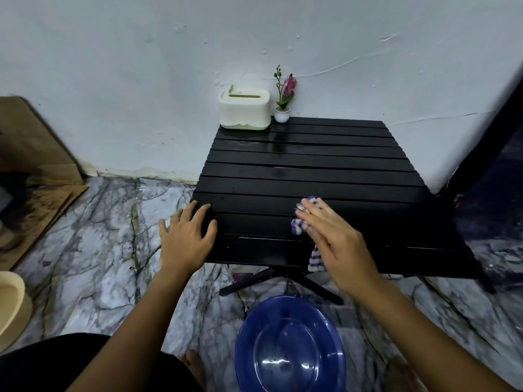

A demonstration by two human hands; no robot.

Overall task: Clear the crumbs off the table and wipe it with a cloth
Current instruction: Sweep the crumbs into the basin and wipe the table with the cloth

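A low black slatted table [311,165] stands against the wall. My right hand [336,239] lies flat on a purple-and-white striped cloth [300,226] near the table's front edge; part of the cloth hangs over the edge. At the table's front left corner rests my left hand [186,236], fingers spread, holding nothing. I can make out no crumbs on the dark slats, which look wet and shiny toward the back.
A cream tissue box [244,110] and a small potted flower [283,93] sit at the table's back left. A blue plastic basin [288,346] lies on the marble floor below the front edge. Cardboard [36,171] leans at the left, and a beige bowl [11,301] sits nearby.
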